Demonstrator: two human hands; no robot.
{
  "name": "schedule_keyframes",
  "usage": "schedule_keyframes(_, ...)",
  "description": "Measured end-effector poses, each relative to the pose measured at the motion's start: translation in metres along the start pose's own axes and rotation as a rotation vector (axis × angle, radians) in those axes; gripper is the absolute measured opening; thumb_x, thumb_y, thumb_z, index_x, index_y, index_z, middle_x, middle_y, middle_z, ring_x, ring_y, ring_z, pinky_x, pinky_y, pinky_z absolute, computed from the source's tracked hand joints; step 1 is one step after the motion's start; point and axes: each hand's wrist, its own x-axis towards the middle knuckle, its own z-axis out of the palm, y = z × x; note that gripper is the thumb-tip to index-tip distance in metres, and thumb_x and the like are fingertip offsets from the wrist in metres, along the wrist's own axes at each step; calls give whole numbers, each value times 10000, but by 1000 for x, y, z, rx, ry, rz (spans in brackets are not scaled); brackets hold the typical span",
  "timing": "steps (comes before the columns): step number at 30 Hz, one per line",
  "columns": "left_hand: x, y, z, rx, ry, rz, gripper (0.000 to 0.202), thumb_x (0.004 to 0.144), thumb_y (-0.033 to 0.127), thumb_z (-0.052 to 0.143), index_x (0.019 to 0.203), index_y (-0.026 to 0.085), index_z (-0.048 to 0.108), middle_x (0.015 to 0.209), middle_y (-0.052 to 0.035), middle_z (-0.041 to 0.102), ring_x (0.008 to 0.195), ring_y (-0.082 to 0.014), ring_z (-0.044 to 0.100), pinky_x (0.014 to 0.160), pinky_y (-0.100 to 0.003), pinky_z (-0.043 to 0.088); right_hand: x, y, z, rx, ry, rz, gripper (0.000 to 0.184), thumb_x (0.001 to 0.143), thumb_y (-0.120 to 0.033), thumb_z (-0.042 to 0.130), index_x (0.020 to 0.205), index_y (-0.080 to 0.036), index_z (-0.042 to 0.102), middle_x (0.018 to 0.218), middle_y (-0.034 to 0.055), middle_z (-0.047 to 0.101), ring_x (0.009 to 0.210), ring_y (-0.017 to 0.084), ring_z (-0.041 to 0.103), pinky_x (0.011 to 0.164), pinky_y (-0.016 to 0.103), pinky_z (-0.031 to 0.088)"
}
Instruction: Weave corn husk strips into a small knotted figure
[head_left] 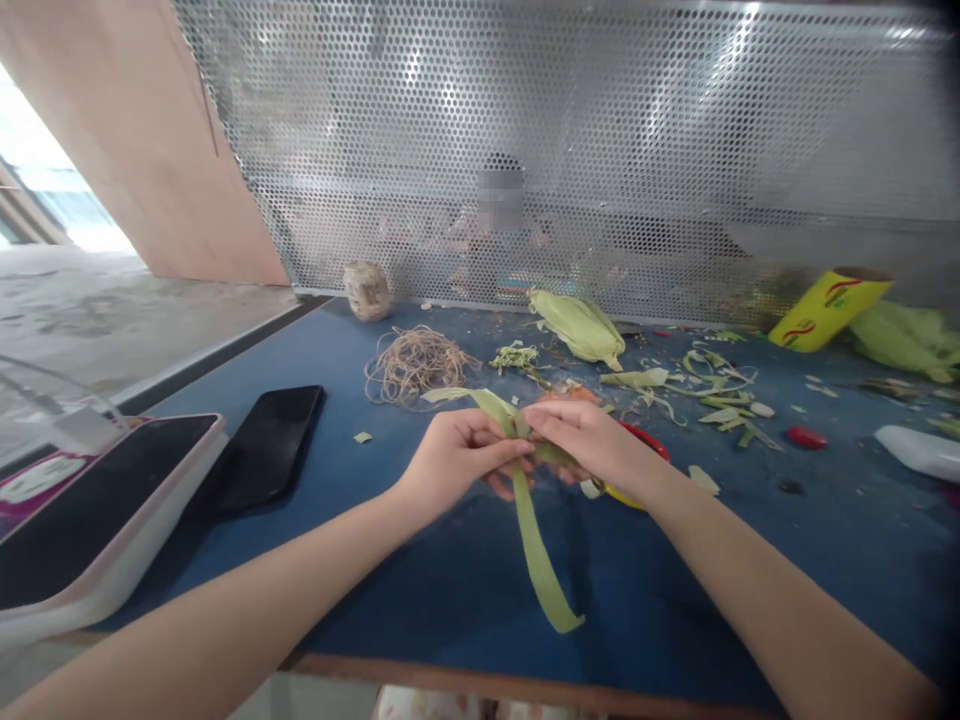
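Note:
A long pale-green corn husk strip (541, 560) is pinched between my two hands at the middle of the table. One end hangs down toward me, curling at its tip, and another end sticks out to the upper left. My left hand (461, 450) is closed on it with thumb and fingers. On the other side, my right hand (589, 435) grips the folded part, and the fingers hide much of it. Under the right wrist, red and yellow handles (645, 440), perhaps of scissors, show in part. A tangle of brown twine (418, 365) lies just beyond my left hand.
A husk-covered corn cob (577, 325) lies by the perforated metal screen (525, 120). Green scraps (727, 400) litter the right side, near a yellow tube (829, 310). A black phone (274, 440) and a white-cased device (112, 510) lie left. A whitish roll (367, 290) stands behind.

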Motion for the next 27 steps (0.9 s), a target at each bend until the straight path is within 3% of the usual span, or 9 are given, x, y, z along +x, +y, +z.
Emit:
schedule_keyframes(4,-1,-6,5,-30,-21,-8,159,678,244,680,689,120,581,620,-24,681,566,-169,672,439,-206,536,4,7,10,40,85,-47,276,760,-458,558,742,-188,611,616,-12,606,489,100,556,454,212,418)
schedule_keyframes(10,2,-8,5,-97,51,-81,228,664,256,694,605,121,520,567,-27,675,574,-179,677,422,-191,534,5,8,16,85,207,58,206,783,-395,530,761,-205,451,480,-63,517,355,100,501,364,210,388)
schedule_keyframes(14,2,-11,4,-123,46,-129,221,656,269,702,645,116,542,609,-42,691,588,-179,679,433,-200,543,4,10,17,-18,164,88,212,814,-416,471,842,-229,375,483,-73,522,253,95,428,277,198,301)
schedule_keyframes(16,2,-13,4,-150,53,-136,212,648,262,709,672,119,555,615,-40,689,617,-191,683,433,-204,545,4,14,16,-128,202,72,246,810,-443,466,885,-229,369,522,-59,538,267,98,427,291,213,320)
schedule_keyframes(18,4,-13,3,-179,83,-142,199,645,247,712,689,117,569,621,-40,686,620,-189,682,432,-200,543,4,18,14,-325,319,-38,271,799,-437,481,928,-221,380,586,-30,553,353,120,478,370,252,393)
schedule_keyframes(21,7,-13,0,-212,154,-142,192,643,228,713,661,119,555,656,-46,690,617,-176,678,435,-194,540,4,20,13,-670,503,-381,222,796,-295,500,985,-200,435,791,56,567,658,186,571,607,327,469)
schedule_keyframes(24,9,-13,-3,-229,204,-121,231,644,235,712,613,130,508,618,-25,676,539,-129,651,444,-193,537,0,16,12,-924,446,-692,234,802,-149,453,1029,-187,494,973,109,533,899,218,528,784,363,433)
schedule_keyframes(27,9,-11,-5,-242,238,-96,267,632,258,720,596,136,486,525,19,626,466,-87,604,448,-179,524,-4,12,12,-1157,320,-862,250,823,-144,453,1038,-226,551,1026,96,534,963,234,485,847,405,375)
